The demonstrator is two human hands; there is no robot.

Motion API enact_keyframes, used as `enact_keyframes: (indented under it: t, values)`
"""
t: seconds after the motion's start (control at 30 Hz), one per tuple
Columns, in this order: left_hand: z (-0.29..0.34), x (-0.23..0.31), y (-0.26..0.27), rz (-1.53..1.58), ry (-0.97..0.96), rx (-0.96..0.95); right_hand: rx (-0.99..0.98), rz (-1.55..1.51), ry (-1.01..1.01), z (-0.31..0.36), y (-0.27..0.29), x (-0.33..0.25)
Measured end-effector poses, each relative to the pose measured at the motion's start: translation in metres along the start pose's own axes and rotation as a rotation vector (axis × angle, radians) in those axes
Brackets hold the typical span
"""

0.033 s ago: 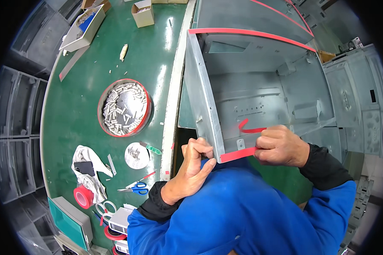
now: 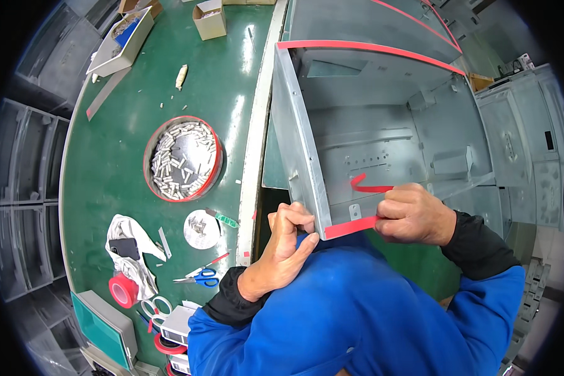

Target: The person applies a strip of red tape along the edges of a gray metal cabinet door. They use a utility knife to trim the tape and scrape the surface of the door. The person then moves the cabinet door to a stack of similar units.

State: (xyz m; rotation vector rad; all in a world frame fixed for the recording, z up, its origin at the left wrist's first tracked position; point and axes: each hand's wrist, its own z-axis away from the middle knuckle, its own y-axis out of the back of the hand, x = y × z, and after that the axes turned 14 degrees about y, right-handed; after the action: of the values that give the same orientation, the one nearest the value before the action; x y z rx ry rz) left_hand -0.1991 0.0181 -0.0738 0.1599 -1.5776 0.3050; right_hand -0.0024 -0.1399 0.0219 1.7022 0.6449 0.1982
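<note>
A grey sheet-metal box point(image 2: 357, 138) stands in front of me, its open side facing up. My right hand point(image 2: 413, 214) is closed on a strip of red tape point(image 2: 352, 227). One part of the strip runs along the near rim from the left corner to my fingers; its loose end curls up over the inside of the box. My left hand point(image 2: 288, 241) has its fingers bent round the near left corner of the box, beside the start of the tape. Another red strip point(image 2: 370, 47) lies along the far rim.
On the green table point(image 2: 119, 188) at left are a round tin point(image 2: 214, 169) of small metal pieces, blue-handled scissors point(image 2: 205, 277), a red tape roll point(image 2: 123, 290), a phone point(image 2: 125, 248) on a white cloth and a teal-lined bin point(image 2: 100, 329). Another metal panel point(image 2: 370, 25) lies beyond the box.
</note>
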Motion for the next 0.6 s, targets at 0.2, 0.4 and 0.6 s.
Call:
enact_keyframes:
  t: [0.2,0.4,0.6]
  values:
    - [0.0007,-0.0032,0.0006,-0.015,-0.007,-0.002,-0.001,0.002,-0.019,-0.0027,-0.0023,-0.001]
    - [0.0,-0.0017,0.0015,-0.008,0.003,-0.021,0.004,-0.049,-0.031,-0.0019,-0.0028,0.0002]
    - [-0.0007,0.0002,0.0028,-0.03,0.015,-0.024,0.014,-0.061,-0.036,-0.0029,-0.0028,0.0017]
